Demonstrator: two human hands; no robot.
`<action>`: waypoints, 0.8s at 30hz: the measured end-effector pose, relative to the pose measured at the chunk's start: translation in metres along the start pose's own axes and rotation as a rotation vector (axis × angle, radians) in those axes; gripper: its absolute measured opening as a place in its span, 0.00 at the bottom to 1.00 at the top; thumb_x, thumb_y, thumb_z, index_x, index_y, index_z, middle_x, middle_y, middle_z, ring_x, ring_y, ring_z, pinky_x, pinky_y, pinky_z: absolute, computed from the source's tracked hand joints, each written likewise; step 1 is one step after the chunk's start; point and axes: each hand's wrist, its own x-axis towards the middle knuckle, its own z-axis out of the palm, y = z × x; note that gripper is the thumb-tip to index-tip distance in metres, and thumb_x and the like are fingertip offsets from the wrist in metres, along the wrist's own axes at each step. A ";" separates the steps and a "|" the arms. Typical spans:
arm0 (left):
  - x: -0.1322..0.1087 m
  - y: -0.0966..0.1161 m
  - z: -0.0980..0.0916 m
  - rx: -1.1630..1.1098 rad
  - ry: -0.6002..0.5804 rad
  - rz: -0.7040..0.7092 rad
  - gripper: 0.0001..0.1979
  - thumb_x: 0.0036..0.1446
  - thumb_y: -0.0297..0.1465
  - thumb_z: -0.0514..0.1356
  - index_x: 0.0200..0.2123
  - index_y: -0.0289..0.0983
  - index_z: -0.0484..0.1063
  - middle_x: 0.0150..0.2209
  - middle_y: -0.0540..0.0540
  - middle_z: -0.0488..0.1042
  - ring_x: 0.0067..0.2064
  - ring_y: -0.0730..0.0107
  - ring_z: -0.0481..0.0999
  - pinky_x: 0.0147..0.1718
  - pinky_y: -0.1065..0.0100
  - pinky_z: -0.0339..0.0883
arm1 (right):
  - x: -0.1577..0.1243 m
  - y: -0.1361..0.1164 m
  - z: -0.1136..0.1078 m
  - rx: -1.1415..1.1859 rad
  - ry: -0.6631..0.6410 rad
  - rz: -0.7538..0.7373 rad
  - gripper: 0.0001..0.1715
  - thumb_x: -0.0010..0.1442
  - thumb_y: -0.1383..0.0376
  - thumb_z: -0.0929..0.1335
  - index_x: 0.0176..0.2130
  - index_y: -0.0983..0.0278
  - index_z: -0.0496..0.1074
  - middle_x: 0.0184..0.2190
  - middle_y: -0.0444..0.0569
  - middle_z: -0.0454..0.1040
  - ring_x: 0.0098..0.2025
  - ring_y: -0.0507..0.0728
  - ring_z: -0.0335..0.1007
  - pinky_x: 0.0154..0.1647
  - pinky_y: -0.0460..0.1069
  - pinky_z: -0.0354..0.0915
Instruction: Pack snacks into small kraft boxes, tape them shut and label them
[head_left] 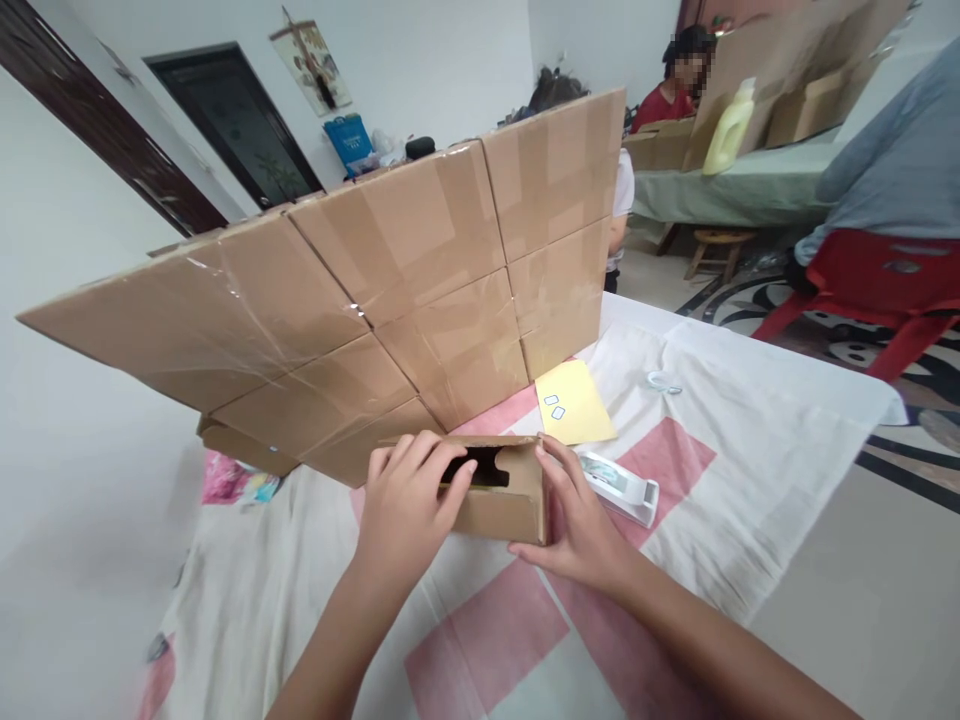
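Note:
A small brown cardboard box rests on the cloth-covered table, with a dark opening in its top. My left hand grips its left end, the thumb reaching over the edge of the opening. Around the right end are the fingers and thumb of my right hand, holding the box from that side. Just right of my right hand lies a white plastic device. Behind it is a yellow sheet with two small outlined shapes. What is inside the box is too dark to see.
A tall wall of taped cardboard boxes stands behind the small box. A clear and white item lies at the back right. Pink packaging is at the left. Beyond are people, a red chair and a yellow bottle.

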 end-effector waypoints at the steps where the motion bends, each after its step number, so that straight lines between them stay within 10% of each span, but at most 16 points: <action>1: 0.003 0.000 0.004 0.017 0.037 0.004 0.09 0.68 0.37 0.55 0.38 0.40 0.71 0.37 0.50 0.75 0.40 0.65 0.72 0.41 0.60 0.53 | -0.001 0.000 0.000 0.016 0.006 0.001 0.63 0.54 0.46 0.75 0.73 0.56 0.40 0.71 0.61 0.44 0.73 0.73 0.44 0.68 0.69 0.56; 13: 0.011 -0.003 0.029 -0.203 0.282 0.057 0.04 0.65 0.32 0.61 0.41 0.45 0.76 0.32 0.54 0.73 0.35 0.73 0.71 0.40 0.65 0.58 | 0.004 -0.008 -0.006 -0.052 0.115 -0.193 0.36 0.63 0.66 0.70 0.66 0.52 0.58 0.70 0.57 0.46 0.69 0.70 0.50 0.63 0.68 0.61; 24: 0.002 0.000 0.036 -0.167 0.298 0.192 0.04 0.62 0.27 0.62 0.36 0.41 0.77 0.30 0.52 0.71 0.33 0.72 0.68 0.38 0.62 0.54 | 0.005 -0.010 -0.007 -0.148 0.123 -0.029 0.31 0.64 0.63 0.69 0.64 0.55 0.63 0.68 0.57 0.49 0.67 0.70 0.53 0.61 0.68 0.62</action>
